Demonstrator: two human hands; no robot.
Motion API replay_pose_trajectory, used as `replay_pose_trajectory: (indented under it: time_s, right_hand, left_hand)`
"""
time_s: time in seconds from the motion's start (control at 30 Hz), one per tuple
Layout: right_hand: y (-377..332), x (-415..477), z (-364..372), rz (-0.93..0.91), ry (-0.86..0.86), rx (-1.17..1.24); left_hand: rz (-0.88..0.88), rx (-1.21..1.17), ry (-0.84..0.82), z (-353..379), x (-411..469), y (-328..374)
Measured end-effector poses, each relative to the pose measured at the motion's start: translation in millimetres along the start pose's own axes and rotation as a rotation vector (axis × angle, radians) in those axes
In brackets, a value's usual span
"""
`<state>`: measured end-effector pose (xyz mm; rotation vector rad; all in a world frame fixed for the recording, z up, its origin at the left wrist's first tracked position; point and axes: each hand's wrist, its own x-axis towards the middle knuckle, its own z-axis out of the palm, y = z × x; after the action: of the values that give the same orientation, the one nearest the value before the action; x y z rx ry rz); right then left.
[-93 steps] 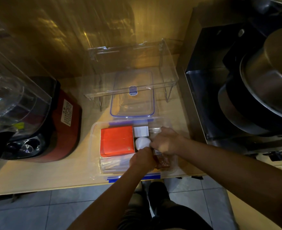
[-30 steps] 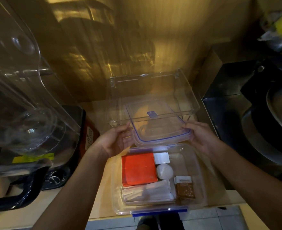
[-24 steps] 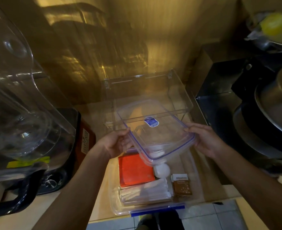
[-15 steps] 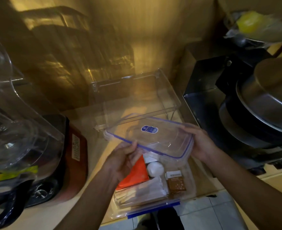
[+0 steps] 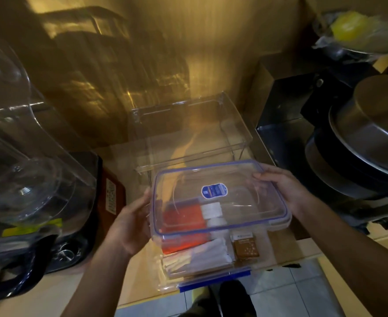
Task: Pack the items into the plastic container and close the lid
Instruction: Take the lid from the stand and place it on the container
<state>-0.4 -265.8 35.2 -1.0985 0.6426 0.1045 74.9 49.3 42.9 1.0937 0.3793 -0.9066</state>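
Note:
I hold the clear lid [image 5: 238,179] with a blue seal and a blue sticker in both hands, level, just above the plastic container [image 5: 213,283]. My left hand [image 5: 131,223] grips its left edge and my right hand [image 5: 284,188] its right edge. The lid covers the container's far part; its near part stays uncovered. Inside lie an orange box [image 5: 184,244], white packets [image 5: 202,257], a brown sachet [image 5: 245,248], a small white box [image 5: 211,209] and a round white item [image 5: 218,221] seen through the lid.
A clear acrylic shelf [image 5: 193,133] stands behind the container. A blender with a clear jug [image 5: 28,179] and a red appliance [image 5: 113,197] crowd the left. Dark metal pots [image 5: 360,145] fill the right. The counter's front edge [image 5: 142,300] runs just below the container.
The lid has come toward me and levelled out, now hovering flat over the container instead of tilted. My left hand has slid along its left edge.

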Motion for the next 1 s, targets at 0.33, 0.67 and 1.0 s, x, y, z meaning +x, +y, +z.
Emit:
replay_pose_trajectory:
  time_s: [0.33, 0.67, 1.0]
  right_hand:
    - [16, -12, 25, -0.206, -0.069, -0.558]
    - [64, -24, 8, -0.107, 0.045, -0.406]
    - [77, -7, 4, -0.124, 0.026, -0.409]
  left_hand:
    - [0.402, 0.318, 0.508, 16, -15, -35]
    - [0.336, 0.3, 0.503, 0, -11, -56]
    - [0.453, 0.311, 0.447, -14, 4, -66]
